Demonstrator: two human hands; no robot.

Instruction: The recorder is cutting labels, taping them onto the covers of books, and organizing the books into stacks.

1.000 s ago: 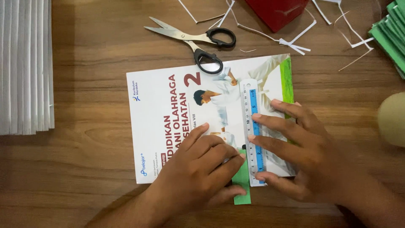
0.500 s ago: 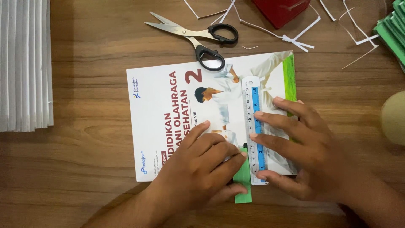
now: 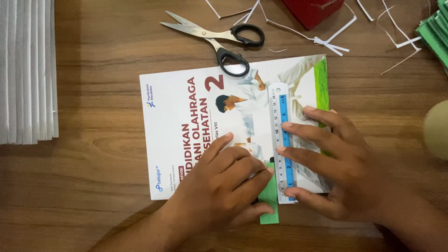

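Observation:
A white-covered textbook [image 3: 186, 121] lies flat on the wooden table. Across its right part rests a steel ruler with a blue band [image 3: 281, 107], set lengthwise. My right hand [image 3: 336, 163] presses the ruler down with its fingers spread, the fingertips on the ruler's right edge. A green paper strip [image 3: 269, 200] sticks out from under the ruler's left edge and past the book's near edge. My left hand [image 3: 219, 186] lies curled over the strip, fingers pushing it against the ruler. Most of the strip is hidden under this hand.
Black-handled scissors [image 3: 224, 42] lie partly open at the book's far edge. Thin white paper slivers [image 3: 331, 42] are scattered at the back near a red object [image 3: 312, 9]. White folded paper [image 3: 25, 70] sits at left, green sheets [image 3: 436, 32] at far right, a pale round object [image 3: 438, 130] beside them.
Only the view has shifted a little. Both hands stay where they were on the ruler and the green strip.

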